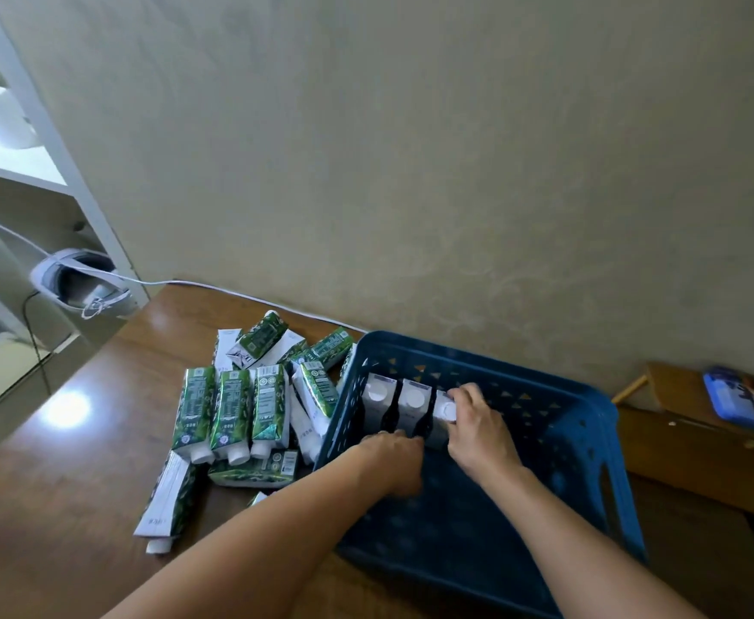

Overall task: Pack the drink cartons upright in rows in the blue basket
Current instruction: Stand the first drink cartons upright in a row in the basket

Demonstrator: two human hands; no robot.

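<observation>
Right hand pinches the third drink carton by its top, fingers curled round the cap; left hand is low by the row, fingers hidden, cannot tell. Best press it flush to its neighbours, upright against the blue basket far-left wall. Green-white capped cartons lie heaped on the table, left of the basket.

A plain beige wall fills most of what I see ahead. My table is brown wood, glossy, with a bright glare spot from a light. A white cable runs along the wall's base. To my left stands a white shelf (something white sits on it, blurred). At right, a lower wooden stand carries a blue tray.
</observation>
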